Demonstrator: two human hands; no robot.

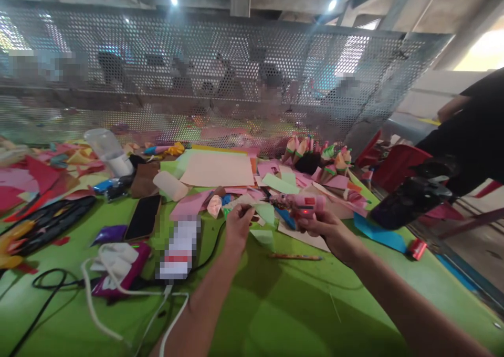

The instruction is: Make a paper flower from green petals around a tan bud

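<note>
My right hand (325, 230) is wrapped around a pink glue gun (313, 203), its nozzle pointing left and a small red light glowing on its side. Facing it, my left hand (237, 226) is closed in a pinch at the edge of a pale green piece of paper (264, 213). The glue gun's tip is close to that paper; whether they touch I cannot tell. Below them on the green table (283, 304) lie another small green paper (263, 237) and a pencil-like stick (296, 257).
Left of my arm are two phones, a black one (144, 218) and a lit one (180, 249), and a purple power strip (122, 273) with cables. Paper sheets (218, 169) and paper cones (307, 147) lie behind. A dark bottle (405, 202) stands right. Perforated metal (220, 84) borders the back.
</note>
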